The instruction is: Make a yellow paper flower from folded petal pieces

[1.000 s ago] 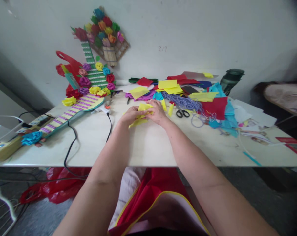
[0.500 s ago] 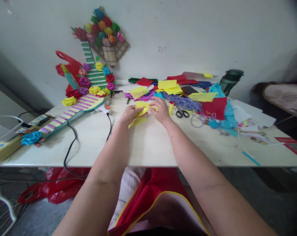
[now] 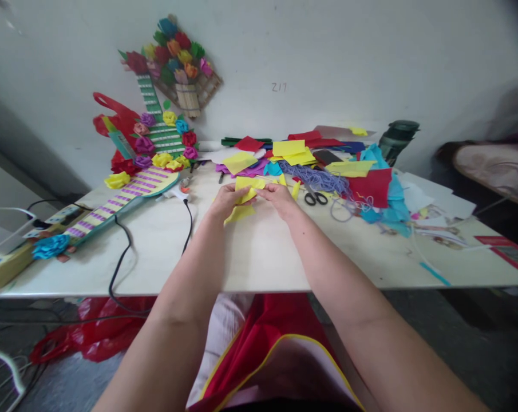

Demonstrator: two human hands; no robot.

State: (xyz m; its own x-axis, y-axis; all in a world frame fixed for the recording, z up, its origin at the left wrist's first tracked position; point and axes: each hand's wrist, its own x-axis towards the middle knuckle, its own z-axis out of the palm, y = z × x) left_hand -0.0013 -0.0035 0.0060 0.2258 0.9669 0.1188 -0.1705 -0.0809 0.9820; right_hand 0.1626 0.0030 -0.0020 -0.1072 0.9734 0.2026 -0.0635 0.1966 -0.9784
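right hand (image 3: 278, 197): fingers were raised and spread, now they're down pinching the yellow paper (image 3: 249, 184)
little yellow strip (image 3: 283, 179): popped back into sight behind that hand
camera view: swung slightly right

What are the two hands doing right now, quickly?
Left hand: closed on the yellow paper.
Right hand: fingers together at that paper's edge; whether they grip it cannot be told.

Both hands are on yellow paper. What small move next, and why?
I'd probably steady the held paper with the left hand and press its fold with the right hand: both have fingers on it, and it looks folded between them, its upper part flatter.
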